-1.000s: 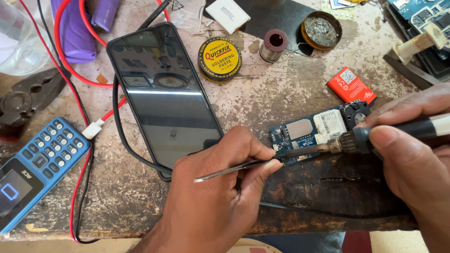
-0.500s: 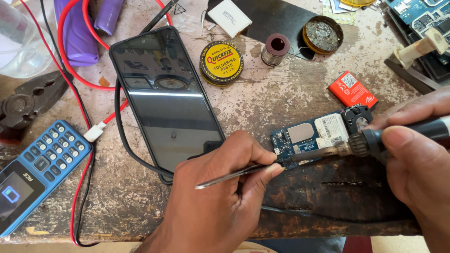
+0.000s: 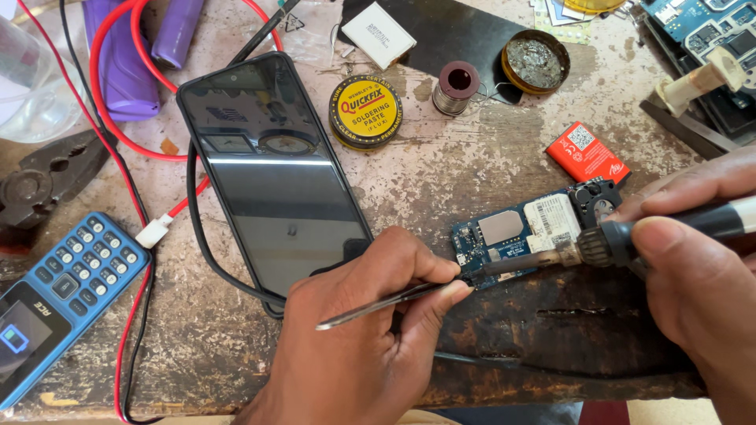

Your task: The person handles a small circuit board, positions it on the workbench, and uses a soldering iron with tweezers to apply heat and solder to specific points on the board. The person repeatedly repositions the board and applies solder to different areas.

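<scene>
A small blue circuit board (image 3: 516,236) lies on the worn wooden bench (image 3: 441,173). My left hand (image 3: 362,338) pinches thin metal tweezers (image 3: 378,305), their tips at the board's lower left corner. My right hand (image 3: 701,267) grips a soldering iron (image 3: 622,242) by its dark handle; the iron's metal tip reaches the same corner of the board. A black smartphone (image 3: 272,169) lies screen up just left of my left hand.
A round yellow-and-black flux tin (image 3: 365,112), a solder spool (image 3: 457,85), an open tin (image 3: 535,61) and a red battery (image 3: 587,153) sit behind the board. A blue keypad phone (image 3: 55,295), pliers (image 3: 47,177), red and black cables (image 3: 118,149) lie left.
The view has shifted slightly. The soldering iron's tip has slid left along the board toward the tweezer tips. My left hand has stayed nearly still.
</scene>
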